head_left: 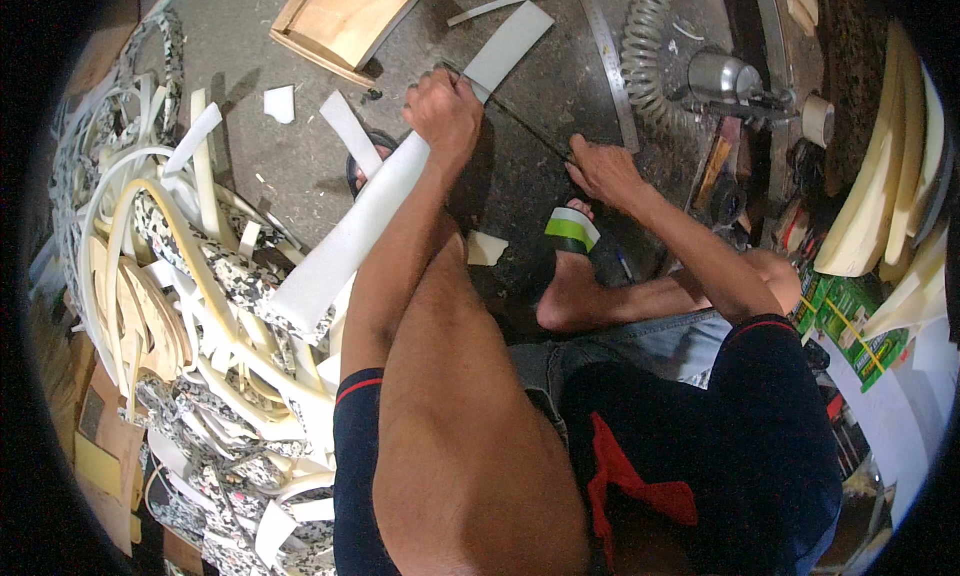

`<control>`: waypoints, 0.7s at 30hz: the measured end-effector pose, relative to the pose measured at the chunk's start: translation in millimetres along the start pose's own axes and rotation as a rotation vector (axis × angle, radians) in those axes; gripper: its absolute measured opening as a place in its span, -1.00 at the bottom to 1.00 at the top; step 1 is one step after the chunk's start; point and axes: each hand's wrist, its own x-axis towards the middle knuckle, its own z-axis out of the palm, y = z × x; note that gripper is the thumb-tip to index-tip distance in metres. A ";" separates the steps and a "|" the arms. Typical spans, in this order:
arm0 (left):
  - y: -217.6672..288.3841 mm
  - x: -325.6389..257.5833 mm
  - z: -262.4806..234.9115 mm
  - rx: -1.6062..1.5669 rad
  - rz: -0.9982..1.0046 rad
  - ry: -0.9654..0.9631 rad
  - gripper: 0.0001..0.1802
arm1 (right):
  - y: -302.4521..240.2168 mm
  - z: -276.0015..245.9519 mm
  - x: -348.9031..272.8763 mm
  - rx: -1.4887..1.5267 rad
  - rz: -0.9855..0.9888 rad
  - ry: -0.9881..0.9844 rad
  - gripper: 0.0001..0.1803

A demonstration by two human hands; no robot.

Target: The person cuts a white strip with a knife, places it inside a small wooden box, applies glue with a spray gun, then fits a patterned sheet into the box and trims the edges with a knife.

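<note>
A long white foam strip (350, 241) slants from beside my left knee up toward the far middle. My left hand (443, 113) is closed around it near its far part, knuckles up. From the strip, a long thin dark tool (535, 132), like a narrow blade, runs down to the right. Its near end is in my right hand (605, 173), whose fingers are closed on it. Whether the tool passes under or into the strip is hard to see. My left foot in a dark sandal is partly hidden behind the strip.
Foam offcuts (215, 306) pile up at the left. A curved wooden panel (350, 21) lies far off. On the right are a metal ruler (606, 66), a coiled hose (645, 41), a metal cup (722, 76) and curved cream foam pieces (870, 191). My right foot wears a green-and-white sandal (572, 230).
</note>
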 end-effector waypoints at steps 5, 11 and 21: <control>2.3 1.3 -0.4 0.015 -0.035 -0.016 -0.83 | 4.5 2.1 -0.9 0.033 0.019 -0.033 -0.61; -0.3 0.8 1.6 0.026 -0.045 -0.038 -0.82 | 20.5 10.6 -30.4 -0.021 0.055 -0.136 -0.60; -29.9 11.3 -87.4 -0.175 -0.107 -0.218 -0.82 | 49.3 -5.9 -83.2 -0.014 0.076 -0.044 -0.61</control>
